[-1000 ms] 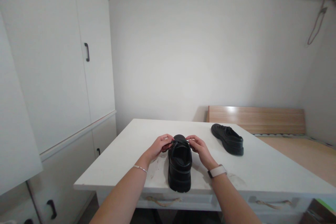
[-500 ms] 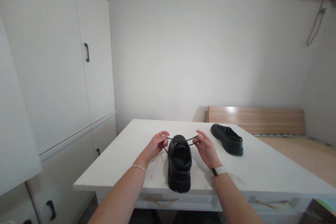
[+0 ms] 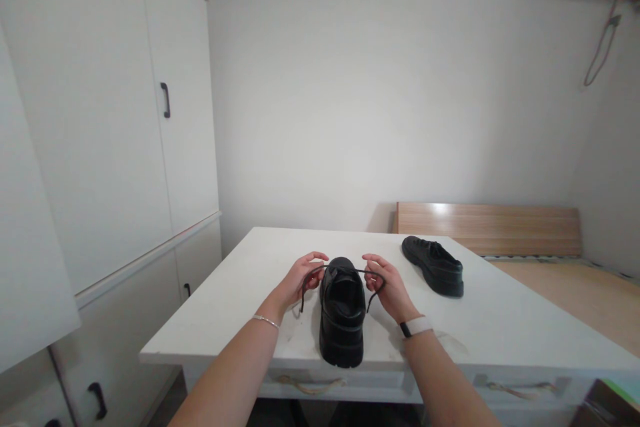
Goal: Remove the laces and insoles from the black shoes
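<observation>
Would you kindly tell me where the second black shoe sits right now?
In the head view, the second black leather shoe lies on the white table, right and beyond the right hand, untouched.

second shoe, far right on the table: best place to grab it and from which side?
Probably the heel end of the second shoe, reached with the right hand from its near side. It sits upright on its sole on the table, apart from the near shoe, heel towards the person, so the open collar gives fingers a rim to hook.
</observation>
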{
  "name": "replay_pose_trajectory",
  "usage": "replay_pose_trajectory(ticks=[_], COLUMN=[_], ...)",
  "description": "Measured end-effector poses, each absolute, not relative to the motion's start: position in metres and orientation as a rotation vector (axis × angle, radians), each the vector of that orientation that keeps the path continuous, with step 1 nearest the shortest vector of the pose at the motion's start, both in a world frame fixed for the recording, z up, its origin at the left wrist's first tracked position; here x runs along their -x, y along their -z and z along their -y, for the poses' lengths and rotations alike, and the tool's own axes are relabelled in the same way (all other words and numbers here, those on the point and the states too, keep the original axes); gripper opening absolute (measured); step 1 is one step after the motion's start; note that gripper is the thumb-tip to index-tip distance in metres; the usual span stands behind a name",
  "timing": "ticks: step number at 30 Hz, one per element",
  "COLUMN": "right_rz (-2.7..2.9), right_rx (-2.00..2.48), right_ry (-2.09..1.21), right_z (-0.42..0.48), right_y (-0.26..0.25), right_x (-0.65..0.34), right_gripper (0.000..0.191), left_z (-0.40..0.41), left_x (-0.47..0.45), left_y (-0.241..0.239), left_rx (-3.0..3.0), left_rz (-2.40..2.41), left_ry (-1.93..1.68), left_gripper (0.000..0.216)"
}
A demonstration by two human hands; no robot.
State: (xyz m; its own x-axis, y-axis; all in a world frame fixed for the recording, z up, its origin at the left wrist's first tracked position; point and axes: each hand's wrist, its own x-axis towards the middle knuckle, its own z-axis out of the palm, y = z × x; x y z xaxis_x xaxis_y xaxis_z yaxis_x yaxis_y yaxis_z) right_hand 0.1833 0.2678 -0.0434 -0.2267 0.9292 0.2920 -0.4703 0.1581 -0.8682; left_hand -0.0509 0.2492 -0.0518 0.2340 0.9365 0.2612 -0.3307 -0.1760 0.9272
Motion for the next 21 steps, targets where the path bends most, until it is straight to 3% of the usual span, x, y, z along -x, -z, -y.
replay_pose_trajectory(ticks=[21], right_rz=[1.52], right_rx=[0.751], right_ry=[-1.11], right_z=[-0.28], right_y=[0.061], right_x=[-0.174], right_gripper=[0.043], left_z=[-0.255], left_x=[0.044], left_y=[0.062], left_rx=[-1.481], left_rz=[-0.817], left_ry=[-1.343], left_gripper=[0.032])
